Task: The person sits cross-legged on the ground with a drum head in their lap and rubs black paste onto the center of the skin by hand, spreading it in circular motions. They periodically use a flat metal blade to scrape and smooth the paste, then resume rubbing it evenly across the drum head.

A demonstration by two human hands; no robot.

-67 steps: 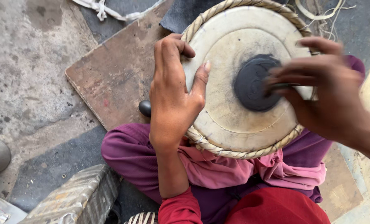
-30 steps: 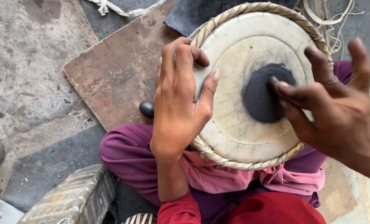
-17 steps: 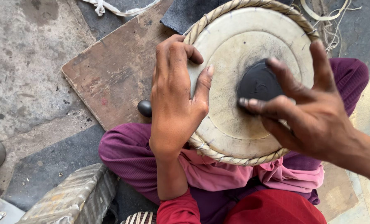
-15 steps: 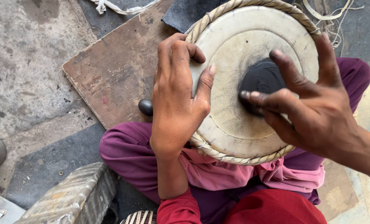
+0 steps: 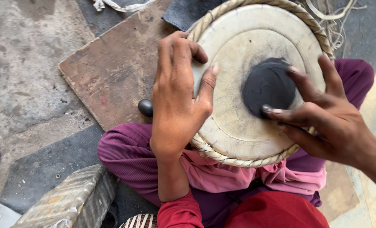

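drum [image 5: 238, 122] on lap, tilted | left hand [image 5: 177, 101] clasps its braided rim, fingers curled over edge | right hand [image 5: 323, 120] fingers spread, tips on black patch [image 5: 267, 86] | dark stone [image 5: 145, 107] beside on board [image 5: 112, 71]

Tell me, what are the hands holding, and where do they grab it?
The left hand holds the drum at its left rim, thumb on the skin. The right hand grips nothing; its fingertips touch the black patch.
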